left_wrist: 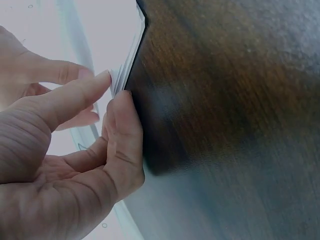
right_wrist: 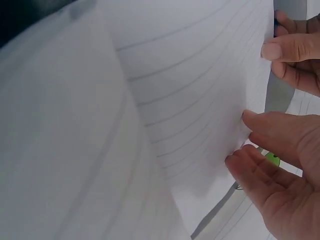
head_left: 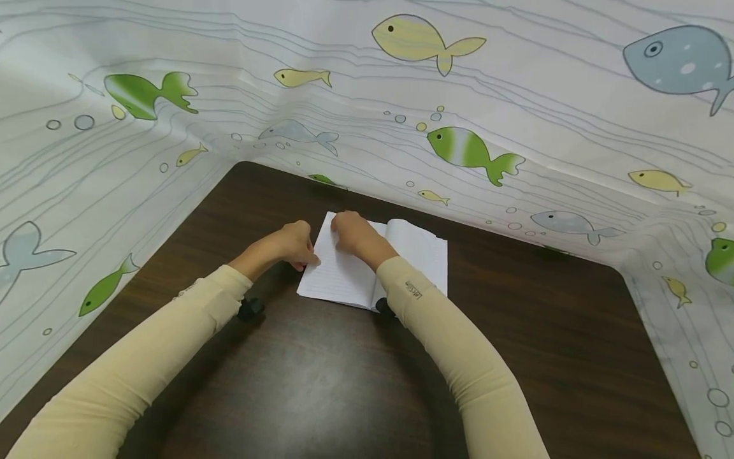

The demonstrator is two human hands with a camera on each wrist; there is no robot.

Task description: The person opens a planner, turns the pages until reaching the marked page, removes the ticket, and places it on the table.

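Left hand [head_left: 295,242] pinches, right hand [head_left: 351,233] touches an open white notebook of lined paper [head_left: 350,274]

We see the notebook lying open directly under and between the fingers of both hands, its left page nearest them. The left hand's thumb and forefinger are clamped together on the left edge of that page; in the left wrist view, a thin stack of sheets shows between them. Farther from the person and to the right of those fingers, the right hand's fingers are bent and touch the same page near its top edge. We cannot tell whether they pinch the paper or only rest against it.

To the right of both sets of fingers, we see the notebook's fold passing beneath the right wrist, and the right page beyond it, bowed upward at its top near the fold.

Behind the fingers, toward the person, come a cream left sleeve [head_left: 149,350] and a cream right sleeve [head_left: 459,344], the latter with small dark lettering. Around and below the fingers spreads a dark brown wood-grain worktop [head_left: 516,357]. Beyond the fingers and off to both sides, we see a white sheet printed with green, yellow and blue fish [head_left: 355,38].
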